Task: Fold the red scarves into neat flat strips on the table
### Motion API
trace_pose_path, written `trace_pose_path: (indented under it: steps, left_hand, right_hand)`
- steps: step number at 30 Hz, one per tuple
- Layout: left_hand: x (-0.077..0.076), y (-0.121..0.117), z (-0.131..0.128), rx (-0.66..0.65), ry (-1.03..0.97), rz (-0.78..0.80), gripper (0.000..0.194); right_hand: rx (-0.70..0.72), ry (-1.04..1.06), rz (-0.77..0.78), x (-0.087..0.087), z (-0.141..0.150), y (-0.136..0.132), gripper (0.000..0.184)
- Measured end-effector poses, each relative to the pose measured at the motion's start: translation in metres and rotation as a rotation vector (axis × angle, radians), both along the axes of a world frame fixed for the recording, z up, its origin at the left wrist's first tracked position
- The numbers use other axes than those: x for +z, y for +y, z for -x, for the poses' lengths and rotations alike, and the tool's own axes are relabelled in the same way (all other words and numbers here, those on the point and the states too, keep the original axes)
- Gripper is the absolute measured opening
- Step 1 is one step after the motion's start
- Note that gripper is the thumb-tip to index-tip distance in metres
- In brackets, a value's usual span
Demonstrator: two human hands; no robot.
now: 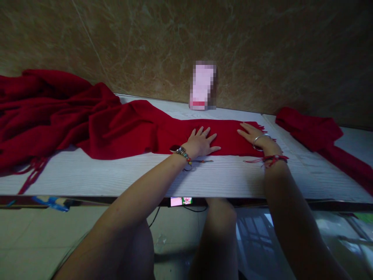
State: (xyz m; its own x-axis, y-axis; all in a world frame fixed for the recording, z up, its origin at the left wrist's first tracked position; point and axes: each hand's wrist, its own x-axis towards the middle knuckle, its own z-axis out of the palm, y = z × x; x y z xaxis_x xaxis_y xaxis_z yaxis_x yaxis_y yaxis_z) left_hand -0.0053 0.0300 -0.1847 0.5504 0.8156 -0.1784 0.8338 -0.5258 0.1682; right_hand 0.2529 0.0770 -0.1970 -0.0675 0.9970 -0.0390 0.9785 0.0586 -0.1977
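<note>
A long red fringed scarf [166,134] lies across the white wood-grain table [116,177], flattened on the right and bunched in loose folds on the left. My left hand [201,143] rests palm down on the flat stretch, fingers spread. Near the fringed right end, my right hand [253,136] also lies on the cloth with its fingers stretched out. The wrist hides part of that fringe. Both hands press on the fabric without gripping it.
At the table's back edge a pink, blurred-out object [201,85] leans against the brown marbled wall [145,46]. Another red cloth [311,128] lies on the right, hanging toward the front. Below the front edge are a small lit screen [180,201], dark cables and a blue item [52,203].
</note>
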Motion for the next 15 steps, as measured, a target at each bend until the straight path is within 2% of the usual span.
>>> trace_pose_path:
  steps: [5, 9, 12, 15]
  left_hand:
    - [-0.001, 0.000, -0.001, 0.004, -0.002, -0.004, 0.065]
    - [0.000, 0.000, 0.000, -0.006, -0.010, -0.030, 0.063]
    - [0.004, 0.001, 0.003, -0.012, -0.018, -0.131, 0.060]
    - [0.006, 0.002, 0.008, 0.037, -0.024, -0.241, 0.057]
  right_hand:
    - [0.108, -0.010, -0.171, 0.001, 0.032, -0.001, 0.062]
    - [0.147, -0.084, -0.073, -0.006, 0.053, 0.000, 0.059]
    - [0.163, -0.138, -0.038, -0.014, 0.050, 0.005, 0.057]
    - [0.187, -0.151, -0.045, -0.018, 0.038, 0.010, 0.056]
